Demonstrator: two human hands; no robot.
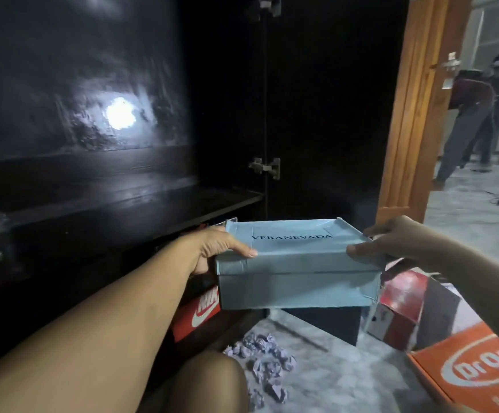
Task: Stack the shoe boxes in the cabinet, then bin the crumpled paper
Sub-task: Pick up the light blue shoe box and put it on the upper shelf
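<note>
Our left hand (212, 248) fingers (243, 251) are clamped on the left end of the blue box (297, 263), thumb on the lid, the rest hidden behind the box end. Right hand (397, 242) fingers (361, 250) grip the right end the same way, thumb on the lid near the front corner, other fingertips over the back edge. So we hold the box with both hands, lid on, roughly level, in the air.

Lid reads "VERANEVADA" in dark letters. Front right corner of the box is creased and torn.

The box hangs in front of the open cabinet (123, 204), just outside its lower right corner, lower than the dark shelf (141, 201). Shelf looks bare where we can see it; a light glare sits on the cabinet back panel. A metal hinge (267, 167) shows on the inner edge above the box.

Directly under the blue box: a black box (328, 321) on the floor (331, 377); contact between the two we can't tell. Left of that, a red box (197, 314) with a white swoosh, partly hidden by our left forearm, at the cabinet base. Right of the black box, a red and white box (400, 302), tilted. Near the right corner of the view, an orange box (468, 371) with white lettering, cut off by the frame.

Crumpled paper (267, 362): several pale purple wads scattered on the floor, between our knee (209, 383) and the black box, not touched by either hand.

Far right, past the wooden door (412, 114), two people stand in the next room, blurred.
</note>
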